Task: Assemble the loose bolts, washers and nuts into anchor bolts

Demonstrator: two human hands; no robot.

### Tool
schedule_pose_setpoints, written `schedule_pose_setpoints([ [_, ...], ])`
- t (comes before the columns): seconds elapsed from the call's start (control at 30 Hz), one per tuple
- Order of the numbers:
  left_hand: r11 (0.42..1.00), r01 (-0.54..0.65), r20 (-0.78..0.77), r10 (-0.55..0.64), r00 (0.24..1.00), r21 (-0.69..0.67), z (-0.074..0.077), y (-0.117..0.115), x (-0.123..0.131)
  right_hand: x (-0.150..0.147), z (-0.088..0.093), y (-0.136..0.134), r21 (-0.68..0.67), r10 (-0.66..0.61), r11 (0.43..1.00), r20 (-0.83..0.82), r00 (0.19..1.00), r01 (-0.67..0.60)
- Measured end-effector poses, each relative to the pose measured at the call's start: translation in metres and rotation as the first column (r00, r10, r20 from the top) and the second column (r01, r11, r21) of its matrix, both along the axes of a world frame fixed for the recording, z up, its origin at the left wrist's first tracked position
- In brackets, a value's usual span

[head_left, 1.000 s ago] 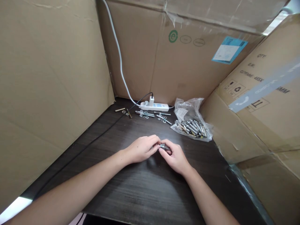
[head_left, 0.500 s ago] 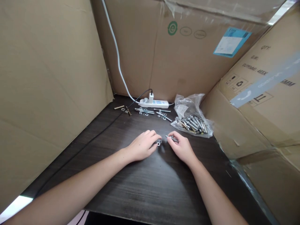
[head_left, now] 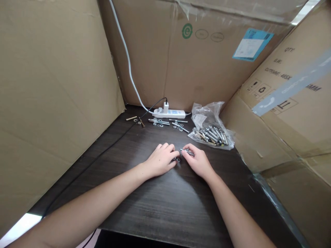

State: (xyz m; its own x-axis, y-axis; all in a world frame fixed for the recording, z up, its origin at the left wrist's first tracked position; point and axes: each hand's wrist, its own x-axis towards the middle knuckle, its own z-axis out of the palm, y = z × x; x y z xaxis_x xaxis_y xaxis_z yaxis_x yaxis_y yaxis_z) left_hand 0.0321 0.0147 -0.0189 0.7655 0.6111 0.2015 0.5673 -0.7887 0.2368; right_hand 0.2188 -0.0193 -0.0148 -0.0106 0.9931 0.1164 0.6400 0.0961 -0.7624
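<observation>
My two hands meet at the middle of a dark wooden table [head_left: 160, 203]. My right hand [head_left: 198, 162] pinches a slim metal bolt [head_left: 185, 151] by its shank, with the tip pointing left. My left hand [head_left: 161, 159] is curled, its fingertips pressed on small metal washers [head_left: 177, 159] lying on the table just below the bolt's tip. The two hands sit a few centimetres apart.
Further back lie several loose bolts and washers [head_left: 165, 123], two brass-coloured pieces [head_left: 136, 119] and a white power strip [head_left: 169, 113] with a charger and cables. A clear plastic bag of bolts [head_left: 212, 132] sits at the right. Cardboard boxes [head_left: 51, 86] wall in the table.
My hands parted from a joined grip on the bolt. The washers came off onto the table by my left fingertips, and my right hand kept the bolt. The left fingers then closed over the washers.
</observation>
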Motion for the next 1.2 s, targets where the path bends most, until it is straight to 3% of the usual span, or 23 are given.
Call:
schedule_pose_setpoints([
  [0.17,1.0,0.014,0.011,-0.014,1.0,0.011,-0.001,0.0,0.004,-0.001,0.002,0.0,0.016,-0.024,1.0,-0.009,1.0,0.025],
  [0.37,0.998,0.048,0.136,-0.04,0.99,-0.051,0.003,0.0,0.005,-0.001,0.002,-0.001,0.033,-0.043,0.999,0.002,0.999,0.043],
  [0.57,0.992,-0.116,0.325,0.127,0.937,-0.055,0.011,0.0,-0.001,-0.009,0.004,-0.006,0.055,0.052,0.997,-0.048,0.997,-0.05],
  [0.93,0.989,-0.134,0.319,0.147,0.936,-0.063,0.014,0.0,-0.007,-0.015,-0.001,-0.01,0.058,0.142,0.989,-0.119,0.983,-0.136],
  [1.2,0.992,-0.104,0.293,0.118,0.949,-0.065,0.014,-0.002,-0.007,-0.016,-0.001,-0.009,0.079,0.117,0.991,-0.139,0.983,-0.107],
])
